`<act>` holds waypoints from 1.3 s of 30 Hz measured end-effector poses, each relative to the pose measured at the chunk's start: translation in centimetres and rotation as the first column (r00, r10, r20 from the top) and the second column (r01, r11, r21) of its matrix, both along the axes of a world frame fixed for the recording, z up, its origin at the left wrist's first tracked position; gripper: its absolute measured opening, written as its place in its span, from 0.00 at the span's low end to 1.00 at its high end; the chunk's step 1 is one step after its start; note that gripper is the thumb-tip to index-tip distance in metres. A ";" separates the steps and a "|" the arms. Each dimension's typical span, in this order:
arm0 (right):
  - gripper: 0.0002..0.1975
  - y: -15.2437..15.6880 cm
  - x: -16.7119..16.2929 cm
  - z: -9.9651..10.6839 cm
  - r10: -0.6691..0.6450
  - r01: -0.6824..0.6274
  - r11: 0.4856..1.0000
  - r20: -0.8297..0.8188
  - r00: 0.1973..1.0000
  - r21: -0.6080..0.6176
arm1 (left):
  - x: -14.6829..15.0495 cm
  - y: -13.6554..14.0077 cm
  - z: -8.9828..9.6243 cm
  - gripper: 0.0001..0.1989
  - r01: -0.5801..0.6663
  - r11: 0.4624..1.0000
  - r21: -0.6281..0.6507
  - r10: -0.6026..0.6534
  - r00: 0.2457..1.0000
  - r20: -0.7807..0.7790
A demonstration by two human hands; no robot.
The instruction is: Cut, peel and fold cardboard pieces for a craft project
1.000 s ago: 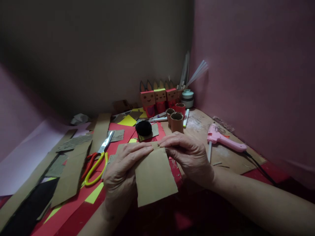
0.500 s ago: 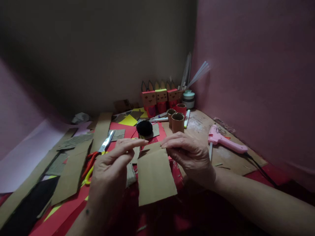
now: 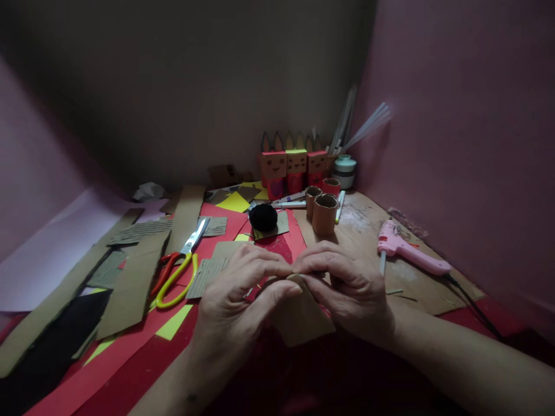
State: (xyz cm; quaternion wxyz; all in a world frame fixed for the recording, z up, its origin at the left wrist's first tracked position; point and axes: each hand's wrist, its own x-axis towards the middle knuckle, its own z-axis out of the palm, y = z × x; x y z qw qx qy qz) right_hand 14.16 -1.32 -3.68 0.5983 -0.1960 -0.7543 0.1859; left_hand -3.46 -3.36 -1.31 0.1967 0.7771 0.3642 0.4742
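Observation:
A small brown cardboard piece (image 3: 303,318) is held up between both hands, its lower part tilted toward me. My left hand (image 3: 247,289) pinches its upper left edge, with the thumb on the near face. My right hand (image 3: 347,283) grips the upper right edge between thumb and fingers. Most of the top edge is hidden behind the fingers. Beyond the hands sits a ball of black yarn (image 3: 263,218). To the left lie scissors (image 3: 180,266) with red and yellow handles. Past my right hand stands a cardboard tube (image 3: 325,215).
A pink glue gun (image 3: 410,248) with a cord lies at the right. Box-headed figures with ears (image 3: 296,163) stand at the back, beside a mint-lidded jar (image 3: 344,171) and glue sticks (image 3: 368,127). Cardboard strips (image 3: 130,289) and red paper (image 3: 117,364) spread over the left.
My left hand has moved right and taken hold of the cardboard's upper edge beside my right hand. The cardboard has turned and tilted. The view has shifted slightly left.

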 end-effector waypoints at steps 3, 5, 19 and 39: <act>0.04 0.1 0.1 0.1 0.024 -0.023 0.999 0.024 0.999 -0.026 | 0.1 0.0 0.0 0.04 -0.009 0.999 0.034 0.010 1.000 -0.024; 0.05 0.2 0.1 0.0 0.033 -0.033 0.999 0.034 0.999 -0.028 | 0.2 0.1 0.1 0.04 -0.007 0.999 0.047 0.008 0.999 -0.032; 0.06 0.4 0.0 -0.5 -0.029 0.030 0.999 0.016 0.999 -0.031 | -0.1 0.2 -0.3 0.06 -0.012 1.000 -0.019 0.012 1.000 -0.020; 0.04 -0.3 0.1 0.5 0.018 -0.015 0.998 0.047 0.999 -0.065 | 0.4 -0.2 -0.2 0.06 -0.029 0.991 0.130 0.034 0.999 -0.031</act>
